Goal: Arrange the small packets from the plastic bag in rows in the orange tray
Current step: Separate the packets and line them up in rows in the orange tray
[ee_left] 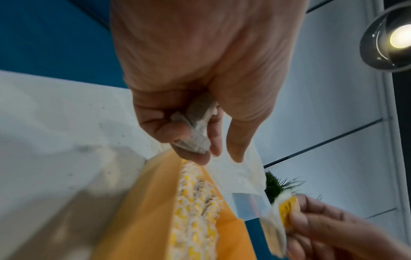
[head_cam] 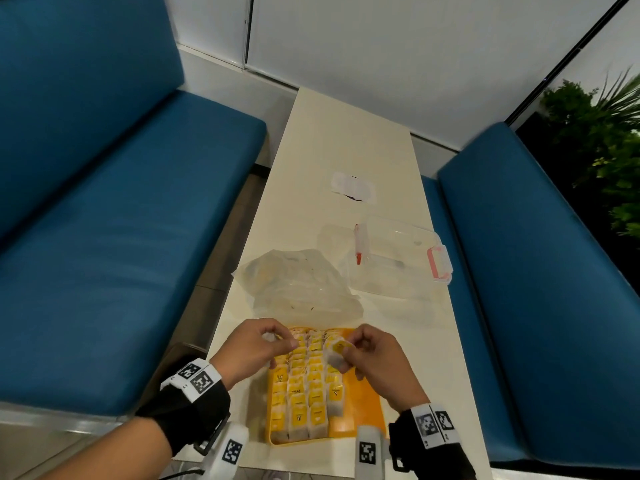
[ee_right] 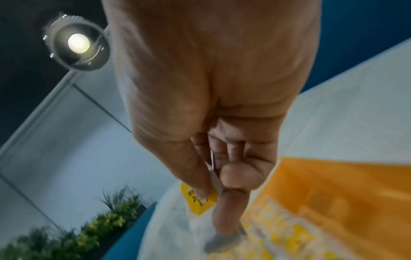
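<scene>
Orange tray [head_cam: 363, 403] sits at the near edge of the long pale bench [head_cam: 346, 140], at 6 o'clock in the head view. Rows of small packets [head_cam: 304, 386] with yellow tags fill its left and centre; bare orange floor shows along the right side. Left hand [head_cam: 254, 348] is over the tray's far-left corner, fingers [ee_left: 169, 130] curled around a crumpled white packet [ee_left: 195, 126] tucked into the palm. Right hand [head_cam: 374, 355] is over the tray's far-right part, thumb and fingers [ee_right: 238, 174] pinching a yellow-tagged packet [head_cam: 337, 351] clear of the rows; tag print is blurred. Plastic bag [head_cam: 298, 289] lies crumpled just beyond the tray at 12 o'clock, touching its far edge. Clear lidded box [head_cam: 398, 261] with pink clasps stands at about 1 o'clock, beside the bag. Blue bench seats [head_cam: 121, 220] flank both long sides.
</scene>
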`<state>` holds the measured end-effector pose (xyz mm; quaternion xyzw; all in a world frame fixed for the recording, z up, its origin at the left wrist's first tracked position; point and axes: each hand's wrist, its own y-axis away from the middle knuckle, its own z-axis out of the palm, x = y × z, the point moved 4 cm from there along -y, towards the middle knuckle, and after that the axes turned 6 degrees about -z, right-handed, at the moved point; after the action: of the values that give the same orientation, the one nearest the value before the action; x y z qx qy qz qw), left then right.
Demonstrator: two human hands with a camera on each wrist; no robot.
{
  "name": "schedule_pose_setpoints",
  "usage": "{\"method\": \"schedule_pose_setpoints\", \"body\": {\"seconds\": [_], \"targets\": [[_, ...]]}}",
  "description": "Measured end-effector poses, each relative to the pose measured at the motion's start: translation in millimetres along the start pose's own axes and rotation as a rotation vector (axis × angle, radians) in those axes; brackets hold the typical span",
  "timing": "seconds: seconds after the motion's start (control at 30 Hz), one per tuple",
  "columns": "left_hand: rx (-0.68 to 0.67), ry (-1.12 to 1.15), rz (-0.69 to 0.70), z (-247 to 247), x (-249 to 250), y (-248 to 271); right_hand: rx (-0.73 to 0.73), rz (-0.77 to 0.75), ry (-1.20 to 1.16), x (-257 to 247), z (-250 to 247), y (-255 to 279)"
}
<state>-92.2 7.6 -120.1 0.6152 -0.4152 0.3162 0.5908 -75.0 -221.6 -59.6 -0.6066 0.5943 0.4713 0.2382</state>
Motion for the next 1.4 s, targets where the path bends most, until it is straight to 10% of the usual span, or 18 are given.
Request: {"method": "schedule_pose_setpoints", "body": {"seconds": [0.47, 1.4], "targets": [[0.008, -0.224, -0.154, -1.3, -49.4, -5.1, -0.214, 0.295, 0.468, 91.3, 29.0, 21.5], [-0.009, -0.232, -0.153, 0.9, -49.8, -4.5, -0.095, 0.16, 0.64, 97.9, 47.4, 25.4]]}}
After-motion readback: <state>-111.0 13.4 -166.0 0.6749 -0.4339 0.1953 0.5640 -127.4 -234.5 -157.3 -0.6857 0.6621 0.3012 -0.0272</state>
